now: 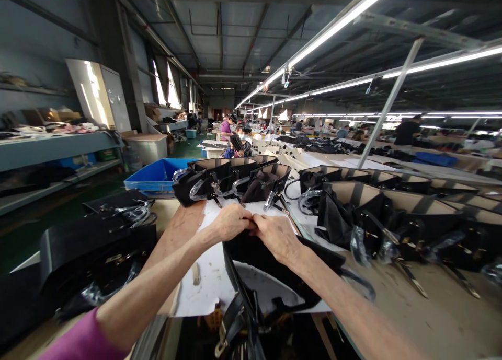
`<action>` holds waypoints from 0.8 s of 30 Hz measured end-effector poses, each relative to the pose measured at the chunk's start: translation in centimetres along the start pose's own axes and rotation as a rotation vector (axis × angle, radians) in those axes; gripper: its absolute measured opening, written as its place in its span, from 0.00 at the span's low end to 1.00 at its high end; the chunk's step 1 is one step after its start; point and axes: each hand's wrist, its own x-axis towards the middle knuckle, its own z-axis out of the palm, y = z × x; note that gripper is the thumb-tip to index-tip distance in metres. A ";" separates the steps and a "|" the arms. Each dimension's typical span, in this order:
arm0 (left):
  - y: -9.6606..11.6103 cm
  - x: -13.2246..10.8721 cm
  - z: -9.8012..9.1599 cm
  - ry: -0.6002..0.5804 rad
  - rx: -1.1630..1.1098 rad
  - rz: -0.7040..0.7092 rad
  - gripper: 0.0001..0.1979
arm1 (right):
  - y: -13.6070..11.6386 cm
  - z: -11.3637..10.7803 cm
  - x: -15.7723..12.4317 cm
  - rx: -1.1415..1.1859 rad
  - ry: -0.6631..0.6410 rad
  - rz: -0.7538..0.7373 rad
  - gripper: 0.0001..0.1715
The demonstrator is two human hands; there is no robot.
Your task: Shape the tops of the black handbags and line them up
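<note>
A black handbag (pixel 270 276) stands open in front of me on a white sheet (pixel 207 281) covering the workbench. Both my hands meet at the bag's far top edge. My left hand (pixel 231 221) is closed, fingers pinched on the rim. My right hand (pixel 276 235) is closed too, gripping the same edge right beside the left. A strap with a metal buckle (pixel 225 334) hangs from the bag's near side. What lies between the fingertips is hidden.
Rows of black handbags (pixel 392 213) with tan lining and wrapped hardware fill the bench ahead and right. More black bags (pixel 90 250) pile at left. A blue bin (pixel 155 176) sits beyond. Other people (pixel 239 143) work farther back. Shelving (pixel 50 146) lines the left wall.
</note>
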 end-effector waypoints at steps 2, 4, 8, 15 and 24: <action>0.6 0.6 0.1 -0.028 -0.083 0.062 0.09 | 0.2 -1.2 0.2 0.007 -0.073 0.014 0.12; 1.6 1.7 0.6 -0.057 -0.175 0.156 0.09 | 1.1 -2.7 0.0 0.028 -0.170 0.055 0.13; 4.0 4.7 1.5 -0.125 -0.234 0.288 0.10 | 3.4 -4.9 -1.7 0.063 -0.321 0.210 0.13; 6.7 0.6 0.9 0.056 -0.263 0.080 0.32 | 6.5 -3.3 -6.0 0.102 -0.339 0.457 0.10; 5.1 -6.7 4.8 0.115 -0.375 -0.277 0.23 | 6.1 -3.7 -6.4 0.105 -0.310 0.456 0.14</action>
